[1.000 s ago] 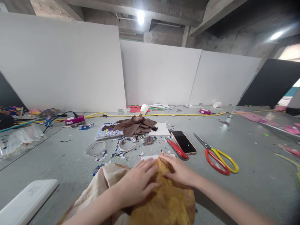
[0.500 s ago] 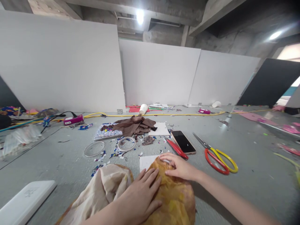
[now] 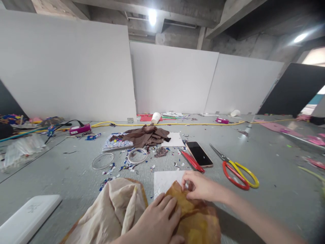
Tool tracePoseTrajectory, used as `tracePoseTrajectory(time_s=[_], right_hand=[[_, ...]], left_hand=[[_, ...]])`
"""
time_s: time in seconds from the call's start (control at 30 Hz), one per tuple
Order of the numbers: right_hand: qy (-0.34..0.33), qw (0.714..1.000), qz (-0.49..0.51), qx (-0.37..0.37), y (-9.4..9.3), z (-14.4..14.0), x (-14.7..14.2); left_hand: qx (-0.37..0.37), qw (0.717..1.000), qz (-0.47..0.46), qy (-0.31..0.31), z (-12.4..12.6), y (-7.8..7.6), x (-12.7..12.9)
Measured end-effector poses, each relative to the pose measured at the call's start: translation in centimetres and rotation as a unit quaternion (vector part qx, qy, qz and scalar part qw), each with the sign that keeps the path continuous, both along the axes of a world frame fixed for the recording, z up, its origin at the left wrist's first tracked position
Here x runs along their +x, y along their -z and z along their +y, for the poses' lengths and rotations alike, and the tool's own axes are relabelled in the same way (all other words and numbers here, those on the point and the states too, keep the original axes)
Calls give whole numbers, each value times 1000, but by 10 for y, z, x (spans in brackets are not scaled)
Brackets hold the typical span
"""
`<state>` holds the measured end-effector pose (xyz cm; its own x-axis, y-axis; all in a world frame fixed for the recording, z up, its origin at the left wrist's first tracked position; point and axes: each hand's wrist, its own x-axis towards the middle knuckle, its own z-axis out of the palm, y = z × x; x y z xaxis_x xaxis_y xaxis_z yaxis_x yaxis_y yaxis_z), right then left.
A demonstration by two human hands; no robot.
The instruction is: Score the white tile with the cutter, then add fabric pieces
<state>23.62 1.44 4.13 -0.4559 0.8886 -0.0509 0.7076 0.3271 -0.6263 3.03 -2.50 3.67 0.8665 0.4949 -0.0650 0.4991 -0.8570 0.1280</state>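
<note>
Down at six o'clock in the head view, the left hand (image 3: 158,220) lies flat, fingers spread, pressing on the yellow-brown cloth (image 3: 198,222) without gripping it. The right hand (image 3: 200,186), at about five o'clock, pinches the far edge of that cloth between thumb and fingers. A white sheet (image 3: 165,179) lies under the cloth's far edge, partly covered. Just at nine o'clock of the left hand sits a bunched cream cloth (image 3: 111,213). Beyond the right hand, toward twelve o'clock, lie a red comb (image 3: 191,161) and a phone (image 3: 199,154) side by side. Red-and-yellow scissors (image 3: 237,169) rest at two o'clock of the right hand, apart from it, on the grey floor (image 3: 266,159).
</note>
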Motion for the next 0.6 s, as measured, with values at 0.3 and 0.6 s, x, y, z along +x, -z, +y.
tracePoseTrajectory(time_s=[0.3,0.6], right_hand=[[-19,994,-18,-102,-9,-4,1],[-23,998,-64,11,-11,-5,3]], left_hand=[[8,1000,-8,5,-2,8,3],[21,1000,-6,-22,2,7,-1]])
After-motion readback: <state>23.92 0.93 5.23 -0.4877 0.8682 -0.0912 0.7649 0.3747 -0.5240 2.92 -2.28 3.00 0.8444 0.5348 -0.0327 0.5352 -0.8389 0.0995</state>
